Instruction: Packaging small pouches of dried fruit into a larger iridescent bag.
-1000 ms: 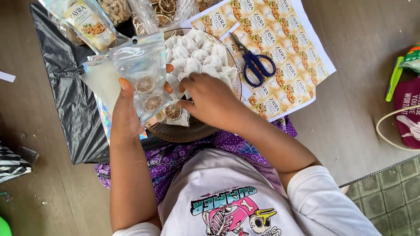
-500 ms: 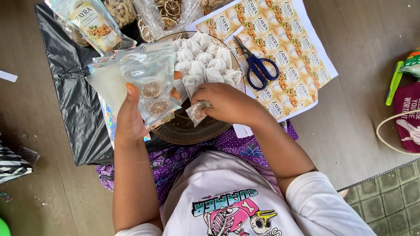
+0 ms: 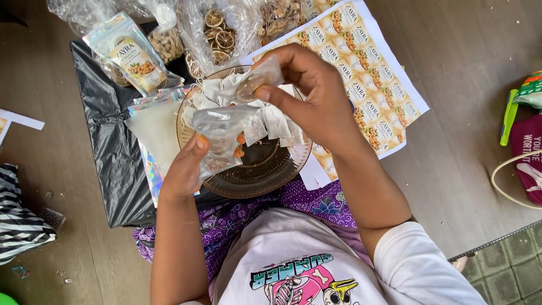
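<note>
My left hand (image 3: 189,169) holds a clear plastic pouch (image 3: 221,135) upright, with a few dried round slices at its bottom. My right hand (image 3: 307,93) is raised just above the pouch mouth, pinching a small white sachet (image 3: 257,79) between thumb and fingers. Under both hands a brown glass plate (image 3: 254,175) carries several more white sachets (image 3: 276,121). The plate rests on my lap, over purple patterned cloth.
A black plastic sheet (image 3: 107,135) covers the floor at left, with a labelled foil pouch (image 3: 132,53) and clear bags of dried citrus slices (image 3: 220,34) beyond the plate. A sheet of printed stickers (image 3: 367,73) lies at right. Striped fabric (image 3: 20,220) is at far left.
My right hand lifted a sachet from the plate up to the pouch mouth. The camera moved closer, and the scissors on the sticker sheet are now hidden behind my right hand.
</note>
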